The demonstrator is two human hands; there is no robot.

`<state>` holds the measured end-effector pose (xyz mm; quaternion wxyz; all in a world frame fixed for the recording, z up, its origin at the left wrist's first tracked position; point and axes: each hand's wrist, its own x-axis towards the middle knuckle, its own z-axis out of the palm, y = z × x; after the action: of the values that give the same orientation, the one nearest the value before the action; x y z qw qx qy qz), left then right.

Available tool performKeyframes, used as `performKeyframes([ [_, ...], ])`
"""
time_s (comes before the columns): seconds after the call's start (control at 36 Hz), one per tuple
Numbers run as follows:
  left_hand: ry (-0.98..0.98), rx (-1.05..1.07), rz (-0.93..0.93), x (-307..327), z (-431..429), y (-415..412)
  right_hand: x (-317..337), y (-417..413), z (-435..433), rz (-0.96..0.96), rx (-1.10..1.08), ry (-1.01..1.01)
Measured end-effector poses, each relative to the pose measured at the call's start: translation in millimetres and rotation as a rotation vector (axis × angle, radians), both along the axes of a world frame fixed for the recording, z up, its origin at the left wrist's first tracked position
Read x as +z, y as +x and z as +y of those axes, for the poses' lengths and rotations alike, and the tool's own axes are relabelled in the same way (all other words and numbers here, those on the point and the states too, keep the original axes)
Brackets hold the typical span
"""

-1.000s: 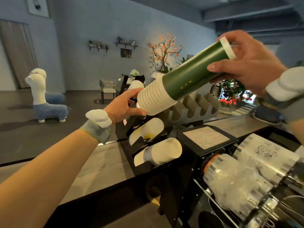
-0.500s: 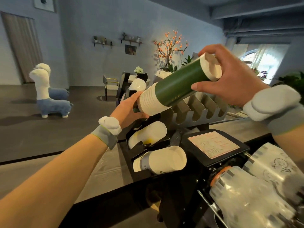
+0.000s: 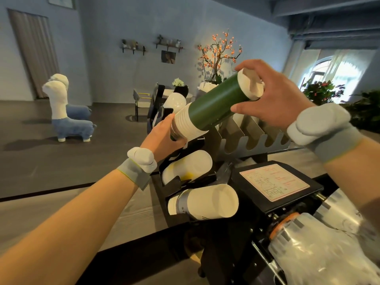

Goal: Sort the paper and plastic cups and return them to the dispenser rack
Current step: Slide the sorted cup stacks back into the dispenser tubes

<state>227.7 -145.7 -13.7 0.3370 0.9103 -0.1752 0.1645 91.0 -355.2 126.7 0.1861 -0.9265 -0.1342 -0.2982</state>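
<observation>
A person feeds a nested stack of green paper cups (image 3: 213, 108) toward the black dispenser rack (image 3: 164, 173) at a café counter, both hands clamped on the load: the right hand (image 3: 275, 95) wraps the upper, closed end of the stack, fingers curled over the white base, while the left hand (image 3: 162, 134) grips the lower, white-rimmed end just above the rack's top slot. Compared with a second ago, the stack has dropped and swung in toward the rack, its rim end now pressed low against the left palm at the rack's upper opening where before it hung higher and clear of it; the right hand has slid round to cap the end, as if to push. That suggests the sorting of this stack is settled and the step in hand is seating it in the top slot, though the mouth of that slot is hidden behind the left hand. Below it in the rack, a white cup stack with a yellow mark (image 3: 187, 167) fills the middle slot and a second white cup stack (image 3: 205, 202) the lowest. Right of the rack, near the counter's front edge, clear plastic cups (image 3: 320, 249) lie on their side, apparently still waiting to be put away.
</observation>
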Motion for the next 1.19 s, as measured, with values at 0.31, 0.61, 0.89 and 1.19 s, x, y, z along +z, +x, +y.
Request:
performKeyframes([
  [0.31,-0.151,-0.135,-0.135,-14.7,10.8,1.2,-15.5,44.4,28.2,0.058,0.003,-0.126],
  [0.61,-0.202,-0.150,-0.027,-17.6,11.3,6.2,-57.8,87.4,52.9,0.230,-0.071,-0.175],
  [0.89,-0.159,-0.132,-0.009,-10.8,14.9,-9.8,-54.5,74.0,53.6,0.294,-0.051,-0.137],
  [1.19,-0.066,-0.195,0.001,-4.4,98.4,-73.3,-23.7,7.6,121.7,0.011,0.119,-0.183],
])
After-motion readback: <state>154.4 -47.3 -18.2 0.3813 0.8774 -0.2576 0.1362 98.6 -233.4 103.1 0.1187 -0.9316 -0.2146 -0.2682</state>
